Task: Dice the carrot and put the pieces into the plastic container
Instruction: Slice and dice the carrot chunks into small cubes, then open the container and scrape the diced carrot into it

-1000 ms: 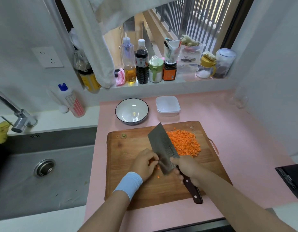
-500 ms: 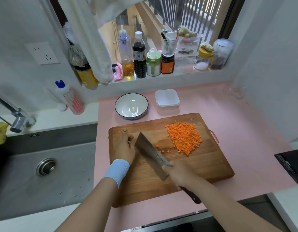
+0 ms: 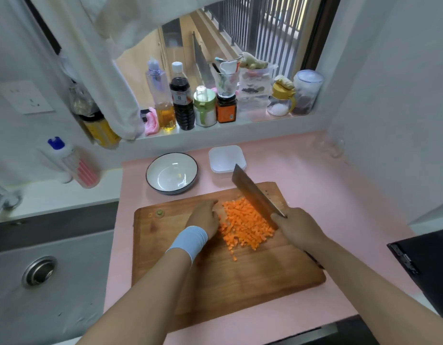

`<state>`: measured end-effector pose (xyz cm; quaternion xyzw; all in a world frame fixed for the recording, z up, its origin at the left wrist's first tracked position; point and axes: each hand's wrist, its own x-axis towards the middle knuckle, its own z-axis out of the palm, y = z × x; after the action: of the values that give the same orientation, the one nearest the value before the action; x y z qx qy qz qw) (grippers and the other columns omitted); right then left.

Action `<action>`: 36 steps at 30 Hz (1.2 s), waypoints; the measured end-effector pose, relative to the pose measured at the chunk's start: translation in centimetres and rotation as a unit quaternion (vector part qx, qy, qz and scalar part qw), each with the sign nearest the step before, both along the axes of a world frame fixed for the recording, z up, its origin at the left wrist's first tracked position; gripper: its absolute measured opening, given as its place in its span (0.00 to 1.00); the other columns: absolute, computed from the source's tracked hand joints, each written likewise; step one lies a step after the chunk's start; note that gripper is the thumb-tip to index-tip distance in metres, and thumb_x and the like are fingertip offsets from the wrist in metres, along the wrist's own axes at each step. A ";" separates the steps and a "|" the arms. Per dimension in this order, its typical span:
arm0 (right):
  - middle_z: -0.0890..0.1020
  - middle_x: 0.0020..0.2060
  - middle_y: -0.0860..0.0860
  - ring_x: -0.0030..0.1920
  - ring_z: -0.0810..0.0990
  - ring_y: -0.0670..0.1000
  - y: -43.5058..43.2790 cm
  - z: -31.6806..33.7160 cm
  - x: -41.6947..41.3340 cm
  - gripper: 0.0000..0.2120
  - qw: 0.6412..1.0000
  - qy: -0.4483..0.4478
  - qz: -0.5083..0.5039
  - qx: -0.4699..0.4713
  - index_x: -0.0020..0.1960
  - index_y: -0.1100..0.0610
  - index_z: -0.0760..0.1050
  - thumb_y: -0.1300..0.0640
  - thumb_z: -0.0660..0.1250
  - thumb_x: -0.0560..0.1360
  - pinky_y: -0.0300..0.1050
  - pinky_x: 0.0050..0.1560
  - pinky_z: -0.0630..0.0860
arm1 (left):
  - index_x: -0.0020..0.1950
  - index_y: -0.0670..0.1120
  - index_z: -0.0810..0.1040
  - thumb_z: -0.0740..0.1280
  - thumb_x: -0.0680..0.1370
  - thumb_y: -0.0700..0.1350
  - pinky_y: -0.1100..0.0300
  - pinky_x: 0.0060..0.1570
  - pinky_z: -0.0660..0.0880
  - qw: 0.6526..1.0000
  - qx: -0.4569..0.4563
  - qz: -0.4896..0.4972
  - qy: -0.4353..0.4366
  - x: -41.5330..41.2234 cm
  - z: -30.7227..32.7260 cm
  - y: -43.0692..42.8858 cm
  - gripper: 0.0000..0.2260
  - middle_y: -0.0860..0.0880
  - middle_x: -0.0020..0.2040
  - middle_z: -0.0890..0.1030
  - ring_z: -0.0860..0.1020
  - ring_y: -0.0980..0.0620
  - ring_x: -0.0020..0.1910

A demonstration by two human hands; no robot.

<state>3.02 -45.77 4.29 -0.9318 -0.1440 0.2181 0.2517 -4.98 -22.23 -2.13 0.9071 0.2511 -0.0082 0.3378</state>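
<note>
A heap of diced carrot (image 3: 245, 226) lies on the wooden cutting board (image 3: 215, 275). My left hand (image 3: 204, 216), with a pale blue wristband, stands edge-on against the heap's left side, fingers fairly straight. My right hand (image 3: 296, 226) grips the handle of a cleaver (image 3: 255, 194), whose blade is tilted along the heap's right side and points toward the back. The white plastic container (image 3: 226, 159) sits behind the board, apart from both hands.
A white bowl with a dark rim (image 3: 172, 173) stands left of the container. A steel sink (image 3: 41, 272) lies to the left. Bottles and jars (image 3: 183, 105) line the window sill. A dark appliance corner (image 3: 424, 260) is at the right.
The cleaver has swung from the board's left middle to the right side of the carrot heap. My left hand has moved right against the heap, which now lies gathered between hand and blade.
</note>
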 end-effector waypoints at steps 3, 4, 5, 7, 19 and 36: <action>0.79 0.35 0.47 0.41 0.80 0.55 -1.5 -0.5 3.9 0.21 0.995 -0.070 0.025 -0.069 0.34 0.50 0.72 0.41 0.57 0.82 0.45 0.37 0.71 | 0.76 0.50 0.63 0.57 0.80 0.40 0.53 0.71 0.62 0.999 0.010 -0.030 0.042 3.6 0.2 -1.5 0.24 0.46 0.74 0.67 0.65 0.44 0.72; 0.79 0.35 0.46 0.41 0.80 0.55 -1.8 -1.0 5.0 0.22 0.992 -0.080 0.039 -0.085 0.34 0.49 0.72 0.41 0.56 0.82 0.44 0.36 0.69 | 0.77 0.49 0.61 0.57 0.80 0.41 0.53 0.71 0.62 0.997 0.014 -0.038 0.064 4.6 0.1 -2.0 0.25 0.46 0.75 0.66 0.64 0.44 0.73; 0.80 0.36 0.46 0.42 0.80 0.54 -2.1 -1.5 6.0 0.21 0.989 -0.088 0.058 -0.102 0.37 0.48 0.74 0.41 0.55 0.83 0.43 0.36 0.68 | 0.78 0.49 0.59 0.58 0.80 0.42 0.52 0.71 0.61 0.995 0.021 -0.049 0.085 5.5 -0.2 -2.4 0.26 0.46 0.76 0.64 0.62 0.44 0.74; 0.83 0.44 0.46 0.45 0.78 0.52 -2.3 -2.6 7.5 0.16 0.983 -0.094 0.093 -0.130 0.49 0.44 0.80 0.44 0.55 0.83 0.43 0.40 0.68 | 0.79 0.48 0.56 0.58 0.80 0.42 0.51 0.73 0.58 0.991 0.028 -0.062 0.116 6.8 -0.8 -2.9 0.27 0.47 0.77 0.60 0.58 0.44 0.75; 0.84 0.49 0.48 0.51 0.81 0.53 -1.4 -3.7 7.7 0.15 0.973 -0.096 0.184 -0.097 0.62 0.44 0.80 0.45 0.57 0.83 0.44 0.48 0.76 | 0.46 0.48 0.75 0.56 0.71 0.30 0.61 0.45 0.73 0.967 -0.031 0.224 -0.121 3.9 0.3 -1.8 0.15 0.48 0.51 0.78 0.77 0.47 0.48; 0.79 0.53 0.55 0.53 0.79 0.58 9.6 -5.3 -8.3 0.14 0.898 -0.188 0.394 -0.051 0.65 0.53 0.71 0.47 0.61 0.83 0.53 0.49 0.76 | 0.47 0.53 0.80 0.62 0.73 0.46 0.62 0.50 0.72 0.996 0.075 0.032 0.036 -10.1 1.3 7.4 0.08 0.58 0.51 0.78 0.76 0.52 0.49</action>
<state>-5.24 -36.15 -0.97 -0.8339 -0.5331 0.1272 0.0652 -15.13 -14.82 -0.83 0.9204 0.2921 -0.0112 0.2596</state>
